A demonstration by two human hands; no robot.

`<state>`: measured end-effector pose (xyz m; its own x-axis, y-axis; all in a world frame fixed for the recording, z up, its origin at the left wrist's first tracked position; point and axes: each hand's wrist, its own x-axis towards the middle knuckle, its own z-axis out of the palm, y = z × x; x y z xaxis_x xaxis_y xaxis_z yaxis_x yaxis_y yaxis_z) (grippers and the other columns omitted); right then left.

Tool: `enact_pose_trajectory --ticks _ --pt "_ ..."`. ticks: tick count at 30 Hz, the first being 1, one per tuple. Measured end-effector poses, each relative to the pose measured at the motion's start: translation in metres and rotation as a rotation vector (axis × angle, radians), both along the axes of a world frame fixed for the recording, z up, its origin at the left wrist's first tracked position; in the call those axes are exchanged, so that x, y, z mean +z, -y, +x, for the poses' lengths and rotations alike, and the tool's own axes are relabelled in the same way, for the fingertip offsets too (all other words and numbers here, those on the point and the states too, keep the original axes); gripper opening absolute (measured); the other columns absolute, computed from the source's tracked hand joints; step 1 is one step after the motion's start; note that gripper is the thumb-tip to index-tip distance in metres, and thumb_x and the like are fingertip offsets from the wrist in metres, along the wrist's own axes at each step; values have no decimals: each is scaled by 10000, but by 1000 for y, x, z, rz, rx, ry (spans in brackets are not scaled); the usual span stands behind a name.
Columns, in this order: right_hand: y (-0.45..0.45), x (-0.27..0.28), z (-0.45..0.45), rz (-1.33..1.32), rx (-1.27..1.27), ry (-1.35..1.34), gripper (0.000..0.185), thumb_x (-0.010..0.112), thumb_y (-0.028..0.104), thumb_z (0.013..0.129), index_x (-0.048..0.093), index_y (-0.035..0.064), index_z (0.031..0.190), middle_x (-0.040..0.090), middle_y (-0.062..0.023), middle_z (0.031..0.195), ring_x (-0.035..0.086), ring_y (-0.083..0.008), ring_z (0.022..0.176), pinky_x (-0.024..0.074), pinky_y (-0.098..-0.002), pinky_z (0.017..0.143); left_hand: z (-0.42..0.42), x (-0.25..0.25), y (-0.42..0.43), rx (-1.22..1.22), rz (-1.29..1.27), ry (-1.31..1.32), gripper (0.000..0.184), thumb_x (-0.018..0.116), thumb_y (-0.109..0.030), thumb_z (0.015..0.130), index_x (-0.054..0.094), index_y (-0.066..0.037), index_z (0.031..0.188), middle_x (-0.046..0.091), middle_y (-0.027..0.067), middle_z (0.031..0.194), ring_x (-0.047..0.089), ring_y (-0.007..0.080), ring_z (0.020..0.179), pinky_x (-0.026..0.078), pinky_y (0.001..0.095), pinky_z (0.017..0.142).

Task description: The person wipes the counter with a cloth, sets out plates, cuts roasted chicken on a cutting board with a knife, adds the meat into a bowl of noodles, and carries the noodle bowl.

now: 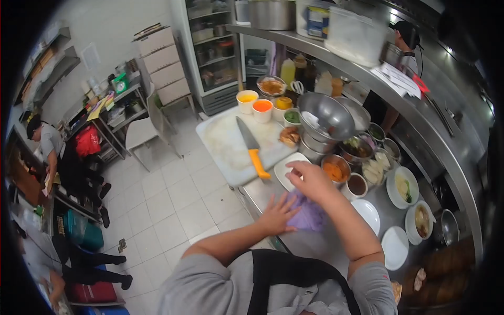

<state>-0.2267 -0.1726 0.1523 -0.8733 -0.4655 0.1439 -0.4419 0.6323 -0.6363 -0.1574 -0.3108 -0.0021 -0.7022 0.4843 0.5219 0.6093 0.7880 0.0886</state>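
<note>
My left hand (279,214) rests with fingers spread at the left edge of a purple cloth (308,214) on the steel counter. Above a white rectangular plate (286,170) is my right hand (307,179), its fingers bent downward; whether they pinch anything is hidden. The cloth lies partly under my right forearm. Beyond the plate, a knife with an orange handle (257,161) lies on the white cutting board (218,137). A piece of browned food (289,136) sits near the board's right edge.
Metal bowls (333,113), a container of orange food (336,169) and a cup of brown sauce (357,185) stand to the right. White plates (395,248) lie nearer. A steel shelf (310,46) overhangs the back. Co-workers (50,144) stand at the left; another person (407,44) is behind the shelf.
</note>
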Motion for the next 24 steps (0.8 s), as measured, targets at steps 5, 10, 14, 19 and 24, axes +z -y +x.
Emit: enact_pose_trajectory --ticks 5,10,14,19,24 --pt "52 7 -40 172 84 -109 327 602 296 865 660 93 1115 675 -125 996 654 -291 896 515 -396 769 -12 31 15 -191 -187 431 617 629 -502 837 500 -213 1366 320 133 1503 221 359 1414 183 666 1072" --pt "88 47 -126 217 -103 -188 227 573 214 864 695 115 1027 686 -145 983 660 -321 887 519 -428 769 -104 26 105 -419 368 124 410 725 -173 756 616 -145 1150 540 106 1242 498 312 1138 365 479 980" --pt "107 97 -222 390 -258 -299 210 556 164 855 705 123 997 682 -146 1007 652 -331 914 517 -421 798 -190 7 197 -195 448 118 471 703 -127 754 579 -101 1208 514 149 1265 483 341 1141 372 455 984" --pt "95 92 -384 584 -444 -167 211 535 61 826 685 69 974 686 -153 927 661 -304 914 517 -388 766 -218 -9 224 155 634 276 632 718 -152 761 448 -34 1321 395 222 1374 387 389 1255 341 456 1047" --pt "69 37 -489 801 -625 -33 278 544 111 846 697 59 1073 682 -167 1074 663 -323 983 527 -410 819 -223 -17 229 134 582 334 548 719 -145 761 514 -41 1259 464 193 1327 424 376 1236 350 452 1044"
